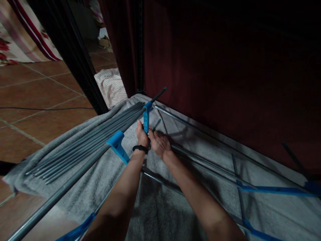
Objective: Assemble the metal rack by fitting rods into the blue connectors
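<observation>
One long grey tube (62,190) slants up from the near left, over the grey blanket (97,187) and toward its far corner, with a near blue bracket (115,140) fitted partway along it. Off to the right, by the blanket's far edge, there's a blue plastic bar (278,190). Loose tubes (87,139) lie side by side along the blanket's left edge. Past the near bracket I see the left hand (141,134), a black wristband (139,148) below it, closed around the lower end of the far blue bracket (146,117), which hangs from that long tube short of the far corner. The right hand (159,144) presses in just beside, fingers bunched narrow; what it grips I can't tell. Beyond them another tube (200,130) follows the far edge, below a maroon curtain (160,60). Outside the far corner sits a striped cloth (111,87), on a tiled floor (50,90).
</observation>
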Demonstrator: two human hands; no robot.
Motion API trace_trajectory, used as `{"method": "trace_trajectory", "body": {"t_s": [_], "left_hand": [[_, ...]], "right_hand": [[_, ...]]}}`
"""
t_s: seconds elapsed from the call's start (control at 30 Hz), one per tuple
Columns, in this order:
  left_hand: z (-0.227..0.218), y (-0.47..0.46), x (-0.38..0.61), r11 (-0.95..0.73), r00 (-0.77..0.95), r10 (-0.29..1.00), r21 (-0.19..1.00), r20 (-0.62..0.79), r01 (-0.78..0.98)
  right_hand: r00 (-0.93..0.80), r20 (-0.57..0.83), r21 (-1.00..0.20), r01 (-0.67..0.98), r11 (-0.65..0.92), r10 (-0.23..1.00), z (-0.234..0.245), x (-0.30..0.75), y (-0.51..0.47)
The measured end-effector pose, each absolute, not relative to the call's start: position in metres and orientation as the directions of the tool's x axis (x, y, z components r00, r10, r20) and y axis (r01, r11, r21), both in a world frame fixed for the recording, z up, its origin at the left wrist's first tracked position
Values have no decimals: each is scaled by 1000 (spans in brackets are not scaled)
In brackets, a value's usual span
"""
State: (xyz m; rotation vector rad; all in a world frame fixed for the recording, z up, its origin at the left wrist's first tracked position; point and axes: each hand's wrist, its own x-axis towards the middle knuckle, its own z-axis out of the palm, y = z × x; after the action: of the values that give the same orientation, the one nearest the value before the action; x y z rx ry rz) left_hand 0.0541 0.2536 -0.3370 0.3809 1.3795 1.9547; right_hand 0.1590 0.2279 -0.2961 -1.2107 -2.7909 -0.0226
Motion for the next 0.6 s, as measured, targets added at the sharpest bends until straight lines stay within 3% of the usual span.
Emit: {"method": "trace_trajectory", "body": {"t_s": [0.6], "left_hand": [[-330,247,60,-145,-723,682,947,-113,-285]], "right_hand": [[-616,-17,-138,781,609,787,-280,159,228]]}}
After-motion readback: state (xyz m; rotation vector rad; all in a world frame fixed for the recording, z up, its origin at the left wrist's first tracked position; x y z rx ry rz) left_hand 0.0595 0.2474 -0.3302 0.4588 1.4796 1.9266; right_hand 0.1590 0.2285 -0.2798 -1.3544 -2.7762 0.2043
